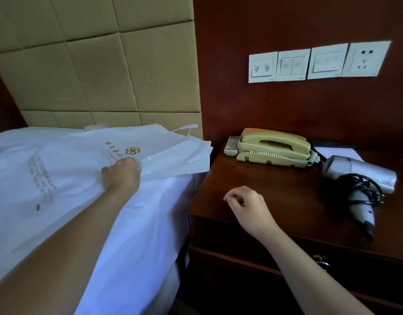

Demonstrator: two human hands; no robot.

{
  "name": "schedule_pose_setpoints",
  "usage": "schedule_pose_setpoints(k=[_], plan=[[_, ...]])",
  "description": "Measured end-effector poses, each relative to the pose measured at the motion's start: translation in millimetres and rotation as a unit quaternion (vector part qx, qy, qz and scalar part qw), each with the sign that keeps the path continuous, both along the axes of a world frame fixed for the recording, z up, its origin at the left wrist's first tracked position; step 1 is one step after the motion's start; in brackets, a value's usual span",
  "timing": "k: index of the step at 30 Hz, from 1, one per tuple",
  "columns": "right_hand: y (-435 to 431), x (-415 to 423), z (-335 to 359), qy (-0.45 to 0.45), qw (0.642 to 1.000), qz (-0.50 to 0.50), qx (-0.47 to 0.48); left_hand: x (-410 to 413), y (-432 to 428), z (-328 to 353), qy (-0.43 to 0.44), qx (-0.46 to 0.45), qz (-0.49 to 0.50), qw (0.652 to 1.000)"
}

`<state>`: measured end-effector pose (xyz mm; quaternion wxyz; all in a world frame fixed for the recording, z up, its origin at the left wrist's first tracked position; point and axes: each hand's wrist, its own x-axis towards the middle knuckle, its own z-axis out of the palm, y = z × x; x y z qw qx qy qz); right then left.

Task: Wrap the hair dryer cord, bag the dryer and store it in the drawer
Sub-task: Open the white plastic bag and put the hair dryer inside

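Nearest the camera, below the right forearm, the drawer (218, 233) of the dark wooden nightstand (264, 178) sits closed, its metal pull (321, 261) just under the wrist. The right hand (246, 205) hovers over the front edge of the nightstand top with its fingers loosely curled and nothing in them. The hair dryer (359, 176) lies well to the right of this hand and a little beyond it, on the nightstand top, with its black cord (357, 185) bunched in loops around the handle. Across on the bed (127, 223), the left hand (121, 176) has its fingers closed on the near edge of a white bag (150, 153) printed with a gold logo. The bag spreads away from that grip toward the headboard (93, 64), one corner reaching over the nightstand's side. Beyond both hands stand a cream telephone (273, 144) and, touching its left side, a remote (232, 145). A row of wall switches (318, 62) is mounted above them.
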<state>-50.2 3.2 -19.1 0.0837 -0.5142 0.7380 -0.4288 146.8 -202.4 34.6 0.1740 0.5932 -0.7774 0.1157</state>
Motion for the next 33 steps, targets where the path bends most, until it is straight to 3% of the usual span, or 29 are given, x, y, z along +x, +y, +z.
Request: schedule_pose_setpoints(k=[4, 7, 13, 16, 19, 22, 24, 27, 33], plan=[[8, -1, 4, -0.048, 0.999, -0.010, 0.004, 2, 18, 10, 0.163, 0.005, -0.094, 0.982], [14, -1, 14, -0.157, 0.987, -0.031, -0.032, 3, 37, 20, 0.222, -0.016, -0.189, 0.956], [35, -1, 38, -0.430, 0.900, 0.015, -0.077, 1, 90, 38, 0.302, -0.047, -0.338, 0.890], [41, 3, 47, -0.506, 0.856, 0.055, -0.094, -3, 115, 41, 0.294, -0.027, -0.394, 0.870], [48, -1, 55, -0.572, 0.802, 0.081, -0.151, -9, 133, 36, 0.209, -0.009, -0.477, 0.854], [62, -15, 59, -0.624, 0.752, 0.030, -0.212, -14, 147, 27, 0.147, 0.000, -0.531, 0.834], [70, -22, 58, -0.616, 0.758, -0.027, -0.211, -20, 157, 24, 0.143, 0.027, -0.554, 0.820], [72, -21, 56, -0.572, 0.805, -0.034, -0.153, -33, 173, 18, 0.126, 0.061, -0.587, 0.797], [63, -13, 46, -0.520, 0.847, -0.075, -0.086, -51, 183, 1, 0.052, 0.071, -0.595, 0.799]])
